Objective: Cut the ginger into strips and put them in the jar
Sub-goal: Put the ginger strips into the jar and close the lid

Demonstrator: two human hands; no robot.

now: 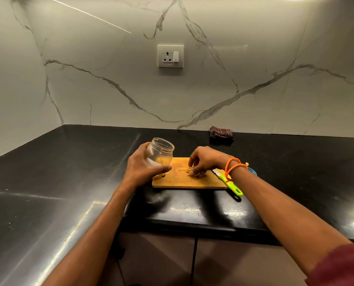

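From the head camera, a black counter (68, 182) fills the lower half of the frame, with a marble wall behind it and a socket (170, 56) at upper centre. Just below the middle of the frame lies a wooden cutting board (203, 181). The left hand (144, 169) grips a clear glass jar (159, 154) at the board's left end, fingers and thumb wrapped round its lower part; the jar is tilted, its open mouth leaning toward the upper right. The right hand (205, 161) reaches down to the middle of the board, fingers curled and fingertips bunched on a small heap of thin ginger strips (189, 169); it seems to pinch some of them, though the strips are too small to be sure. An orange cord (232, 168) circles the right wrist. A knife (230, 183) with a green handle lies at the board's right edge, its handle sticking out over the counter. A dark checked cloth (221, 134) sits against the wall, to the upper right of the board.
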